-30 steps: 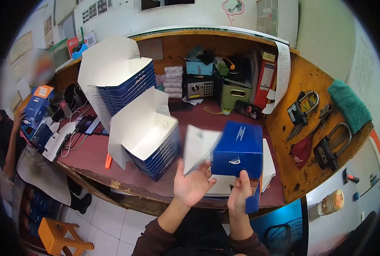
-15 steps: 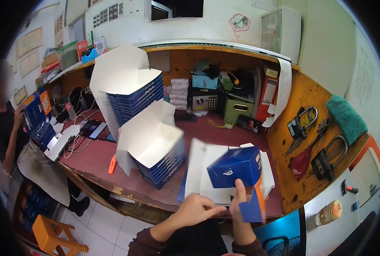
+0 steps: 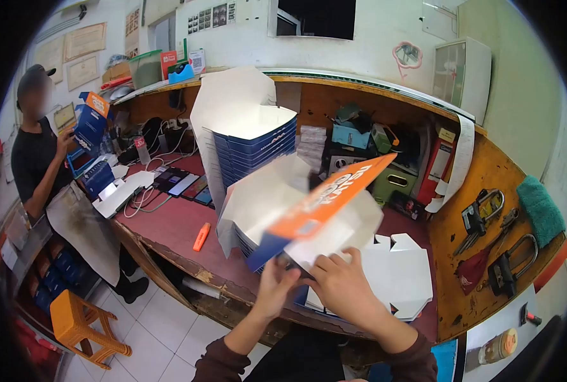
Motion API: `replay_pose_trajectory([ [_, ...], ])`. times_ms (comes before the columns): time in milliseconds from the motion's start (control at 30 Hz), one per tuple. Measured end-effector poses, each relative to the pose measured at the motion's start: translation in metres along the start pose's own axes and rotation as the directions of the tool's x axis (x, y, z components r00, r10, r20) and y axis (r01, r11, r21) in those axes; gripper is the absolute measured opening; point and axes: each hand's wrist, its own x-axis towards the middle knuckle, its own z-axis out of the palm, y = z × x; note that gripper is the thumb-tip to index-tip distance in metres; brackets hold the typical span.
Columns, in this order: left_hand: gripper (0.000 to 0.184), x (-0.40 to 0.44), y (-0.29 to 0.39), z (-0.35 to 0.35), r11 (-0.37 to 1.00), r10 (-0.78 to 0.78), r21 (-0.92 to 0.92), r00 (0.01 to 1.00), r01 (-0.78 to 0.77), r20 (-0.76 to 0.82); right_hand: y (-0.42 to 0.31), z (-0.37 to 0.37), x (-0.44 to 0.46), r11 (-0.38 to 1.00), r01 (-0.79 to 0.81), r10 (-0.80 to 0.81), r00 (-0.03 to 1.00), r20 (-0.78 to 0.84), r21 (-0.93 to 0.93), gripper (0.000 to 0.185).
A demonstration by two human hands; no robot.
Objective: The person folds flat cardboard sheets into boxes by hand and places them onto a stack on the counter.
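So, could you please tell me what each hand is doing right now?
Left hand: holding the orange-and-blue box.
Right hand: fingers curled at its near edge, grip unclear.

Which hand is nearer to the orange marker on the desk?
Left. The left hand is right of the orange marker; the right hand is farther right, beyond the left one.

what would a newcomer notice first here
Probably the orange-and-blue box, motion-blurred and tilted, between the left hand and right hand at front centre. Behind it, a tall stack of nested blue boxes stands on the desk. The orange stool also catches the eye at lower left.
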Motion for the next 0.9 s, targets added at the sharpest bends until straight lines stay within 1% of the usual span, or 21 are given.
replay_pose_trajectory([
  [33,0.064,0.0,0.009,-0.006,0.994,0.079,0.072,0.997,-0.079,0.01,0.003,-0.002,0.014,1.0,0.003,-0.003,1.0,-0.004,-0.001,0.017],
  [67,0.057,-0.001,0.014,-0.026,0.958,0.077,0.279,0.997,-0.066,-0.03,0.006,-0.004,0.028,0.993,0.085,-0.087,0.996,0.017,0.088,0.018],
  [100,0.05,-0.002,0.017,-0.047,0.879,0.08,0.475,0.994,-0.037,-0.07,0.007,-0.005,0.041,0.971,0.161,-0.169,0.985,0.03,0.18,0.019],
  [133,0.05,0.001,0.026,-0.057,0.876,0.079,0.48,0.995,-0.036,-0.069,0.007,-0.008,0.055,0.97,0.16,-0.167,0.986,0.025,0.183,0.019],
  [167,0.041,0.007,0.035,-0.064,0.536,0.21,0.836,0.978,-0.118,0.004,0.005,-0.01,0.069,0.96,0.17,-0.198,0.975,0.106,0.223,0.019],
  [200,0.031,0.011,0.041,-0.069,0.065,0.288,0.986,0.949,-0.153,0.128,0.004,-0.012,0.081,0.948,0.177,-0.23,0.955,0.187,0.263,0.019],
  [233,0.031,0.014,0.043,-0.073,0.065,0.285,0.986,0.95,-0.151,0.127,0.005,-0.009,0.091,0.948,0.176,-0.23,0.955,0.188,0.265,0.019],
  [300,0.017,0.019,0.046,-0.079,-0.04,0.281,0.958,0.917,-0.284,0.283,0.011,0.007,0.111,0.903,0.148,-0.27,0.926,0.263,0.404,0.024],
  [333,0.017,0.022,0.049,-0.078,-0.042,0.283,0.958,0.916,-0.285,0.285,0.015,0.017,0.12,0.914,0.132,-0.247,0.931,0.269,0.382,0.028],
  [367,0.015,0.024,0.052,-0.076,-0.065,0.282,0.94,0.897,-0.336,0.34,0.019,0.024,0.124,0.914,0.136,-0.25,0.931,0.267,0.382,0.028],
  [400,0.013,0.027,0.054,-0.075,-0.088,0.282,0.919,0.875,-0.384,0.393,0.022,0.027,0.128,0.942,0.094,-0.2,0.928,0.315,0.322,0.029],
  [433,0.013,0.029,0.054,-0.076,-0.09,0.287,0.919,0.874,-0.383,0.393,0.025,0.032,0.132,0.965,0.053,-0.147,0.921,0.361,0.259,0.03],
  [500,0.009,0.034,0.054,-0.078,-0.128,0.329,0.879,0.816,-0.46,0.475,0.025,0.039,0.133,0.962,0.036,-0.136,0.922,0.362,0.269,0.032],
  [533,0.009,0.036,0.054,-0.08,-0.126,0.336,0.88,0.815,-0.458,0.472,0.02,0.036,0.132,0.974,0.021,-0.105,0.925,0.364,0.225,0.031],
  [600,0.008,0.039,0.056,-0.084,-0.15,0.298,0.844,0.79,-0.515,0.535,0.012,0.035,0.131,0.99,0.005,-0.057,0.928,0.368,0.141,0.029],
  [633,0.008,0.039,0.058,-0.086,-0.147,0.299,0.847,0.793,-0.511,0.531,0.009,0.036,0.131,0.99,0.005,-0.059,0.926,0.373,0.142,0.029],
  [700,0.005,0.044,0.063,-0.088,-0.078,0.225,0.842,0.813,-0.534,0.537,0.006,0.04,0.131,0.997,-0.019,-0.01,0.94,0.341,0.081,0.025],
  [733,0.005,0.046,0.066,-0.087,-0.075,0.224,0.847,0.819,-0.527,0.529,0.005,0.043,0.13,0.996,-0.018,-0.013,0.937,0.349,0.086,0.025],
  [800,0.006,0.049,0.071,-0.087,-0.03,0.135,0.857,0.847,-0.515,0.514,0.002,0.048,0.129,0.998,0.028,-0.042,0.953,0.299,0.051,0.021],
  [833,0.006,0.05,0.072,-0.088,-0.026,0.131,0.861,0.852,-0.508,0.506,0.002,0.051,0.128,0.998,0.027,-0.043,0.951,0.307,0.057,0.021],
  [900,0.005,0.05,0.071,-0.089,0.009,0.105,0.885,0.88,-0.466,0.463,0.0,0.053,0.126,0.995,0.102,-0.095,0.912,0.4,0.004,0.019],
])
